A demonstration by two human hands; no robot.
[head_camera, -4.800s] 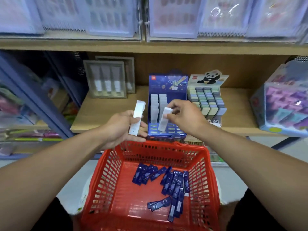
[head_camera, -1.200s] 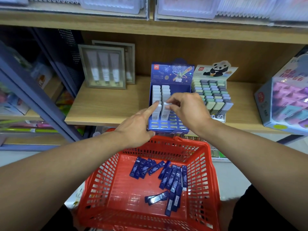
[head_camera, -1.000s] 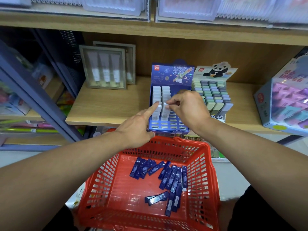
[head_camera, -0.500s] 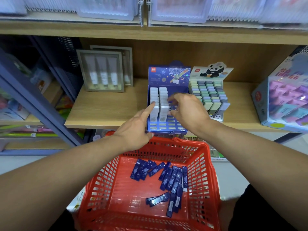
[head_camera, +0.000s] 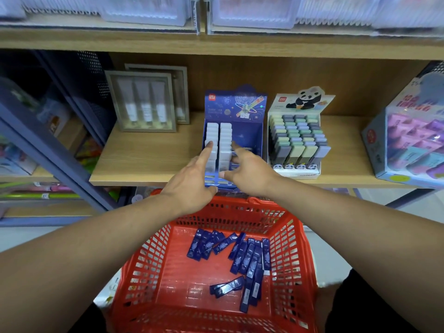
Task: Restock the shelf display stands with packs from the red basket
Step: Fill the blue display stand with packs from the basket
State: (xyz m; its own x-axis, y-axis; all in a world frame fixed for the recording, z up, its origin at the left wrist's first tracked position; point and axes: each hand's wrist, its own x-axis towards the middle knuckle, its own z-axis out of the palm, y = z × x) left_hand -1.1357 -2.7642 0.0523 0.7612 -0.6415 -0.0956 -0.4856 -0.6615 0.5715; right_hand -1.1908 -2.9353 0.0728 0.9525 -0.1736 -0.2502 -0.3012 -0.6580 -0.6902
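Mid-frame, the left hand (head_camera: 192, 186) has its index finger straight out on the white packs (head_camera: 212, 143) in the blue display stand (head_camera: 249, 138), probably squaring them up. The right hand (head_camera: 249, 174), loose and empty, hovers beside. Dark blue packs (head_camera: 247, 258) wait in the red basket (head_camera: 300, 260) below.

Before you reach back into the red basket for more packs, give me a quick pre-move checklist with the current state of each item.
1. Left hand free: ok, forefinger out on the white packs, nothing gripped.
2. Right hand free: ok, fingers spread over the blue stand, holding nothing.
3. White packs seated in two columns: ok, they look level.
4. Room left in the blue stand: ok, its right side shows no packs.
5. Stock in the red basket: ok, many blue packs lie loose.
6. Panda stand needs filling: cannot tell, looks full from here.
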